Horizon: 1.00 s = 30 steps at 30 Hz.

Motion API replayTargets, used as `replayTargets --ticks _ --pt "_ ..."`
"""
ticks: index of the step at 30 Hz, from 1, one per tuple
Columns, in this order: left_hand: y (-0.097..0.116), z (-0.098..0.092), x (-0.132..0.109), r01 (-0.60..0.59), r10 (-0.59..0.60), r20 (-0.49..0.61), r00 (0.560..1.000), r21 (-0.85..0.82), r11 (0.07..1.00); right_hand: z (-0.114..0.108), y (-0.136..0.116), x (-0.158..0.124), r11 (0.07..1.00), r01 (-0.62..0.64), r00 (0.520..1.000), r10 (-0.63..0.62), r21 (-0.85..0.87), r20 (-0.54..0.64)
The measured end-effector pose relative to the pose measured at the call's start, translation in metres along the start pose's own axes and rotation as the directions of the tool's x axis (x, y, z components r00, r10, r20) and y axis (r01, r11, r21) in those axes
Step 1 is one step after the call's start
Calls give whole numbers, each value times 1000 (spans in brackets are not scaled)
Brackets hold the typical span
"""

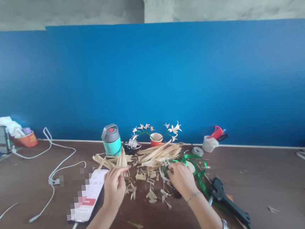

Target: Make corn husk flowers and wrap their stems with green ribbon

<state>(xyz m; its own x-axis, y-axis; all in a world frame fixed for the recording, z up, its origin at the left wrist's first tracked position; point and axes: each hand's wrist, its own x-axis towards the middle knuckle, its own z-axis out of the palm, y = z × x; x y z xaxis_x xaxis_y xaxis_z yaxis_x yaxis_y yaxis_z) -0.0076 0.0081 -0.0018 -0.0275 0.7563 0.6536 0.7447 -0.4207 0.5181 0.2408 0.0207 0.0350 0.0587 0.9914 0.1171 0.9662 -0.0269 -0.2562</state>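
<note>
The dry leaf [122, 163] lies at the near edge of a heap of leaves [156, 153] in the middle of the table [267, 175]. The left hand [114, 187] has its fingers [122, 169] pinched shut on the leaf's lower end. The right hand [181, 178] is just across the heap, its fingers [171, 167] bunched closed on a pale strip [163, 171] that curls out to its left. Small leaf scraps [151, 194] are scattered between the two hands.

A green ribbon [198, 165] loops just beyond the right hand, and a black glue gun [225, 198] lies to its right. A phone [89, 198] rests beside the left hand, with a white cable [56, 168] further left. Behind the heap, against the blue wall [165, 74], stand a teal bottle [111, 141] and a red cup [156, 140] of paper flowers [173, 128].
</note>
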Motion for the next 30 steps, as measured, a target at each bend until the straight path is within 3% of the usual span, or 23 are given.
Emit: replayTargets --ticks 8,13,16,21,24,27,30 --pt "-7 2 2 82 -81 -39 996 38 996 -9 -4 -2 999 35 992 -32 18 -125" --pt "-11 8 0 129 -128 -20 992 200 971 -8 -8 -4 998 53 993 -48 41 -110" --pt "-17 11 0 163 -166 -2 986 181 970 -9 -12 -5 997 67 993 -63 31 -98" --pt "-25 10 3 261 -261 -15 965 -4 965 -10 -13 -7 996 77 990 -71 46 -122" --pt "-19 8 7 336 -343 -9 939 -185 924 -11 -12 -6 991 84 975 -60 103 -215" --pt "-3 5 11 432 -453 78 888 -475 766 -11 -15 -6 941 195 951 -113 276 -287" --pt "16 0 13 489 -492 214 844 -685 541 -9 -24 -9 792 311 947 -207 525 -247"
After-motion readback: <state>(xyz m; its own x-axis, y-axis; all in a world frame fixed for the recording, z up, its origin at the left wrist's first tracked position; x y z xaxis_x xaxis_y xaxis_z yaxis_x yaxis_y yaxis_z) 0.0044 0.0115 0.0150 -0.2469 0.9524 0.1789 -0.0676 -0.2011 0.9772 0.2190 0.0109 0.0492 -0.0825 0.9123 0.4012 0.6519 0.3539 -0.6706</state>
